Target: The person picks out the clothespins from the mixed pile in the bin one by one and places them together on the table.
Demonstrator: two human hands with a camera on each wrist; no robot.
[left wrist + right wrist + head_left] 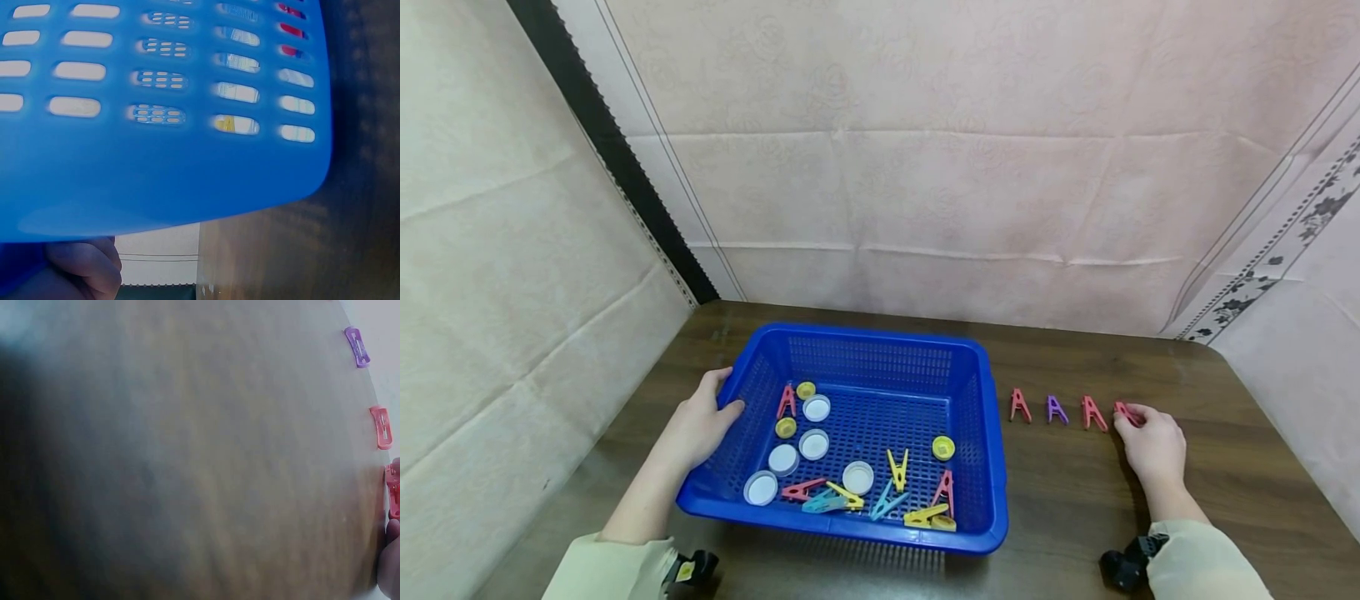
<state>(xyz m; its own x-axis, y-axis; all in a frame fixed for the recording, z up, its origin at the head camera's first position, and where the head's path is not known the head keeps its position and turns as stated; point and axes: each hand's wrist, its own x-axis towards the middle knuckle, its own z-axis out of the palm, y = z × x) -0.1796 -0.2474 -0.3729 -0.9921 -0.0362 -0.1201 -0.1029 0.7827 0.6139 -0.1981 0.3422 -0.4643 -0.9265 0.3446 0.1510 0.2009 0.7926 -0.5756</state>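
Note:
My left hand [700, 423] grips the left rim of the blue basket [992, 467]; the left wrist view shows curled fingers [87, 265] at the basket's edge. On the table right of the basket, my right hand [1152, 446] pinches a red clothespin [1126, 413], at the right end of a row. The row also has a red clothespin [1019, 405], a purple one [1056, 410] and another red one [1093, 413]. In the right wrist view the pinched red clothespin [394, 490] shows at the right edge beside the fingertips [390, 562].
Inside the basket lie several white caps [857, 477], several yellow caps [943, 447], and red, yellow and teal clothespins [887, 502]. Cloth-covered walls [925, 192] stand behind and at both sides of the brown table [1045, 517].

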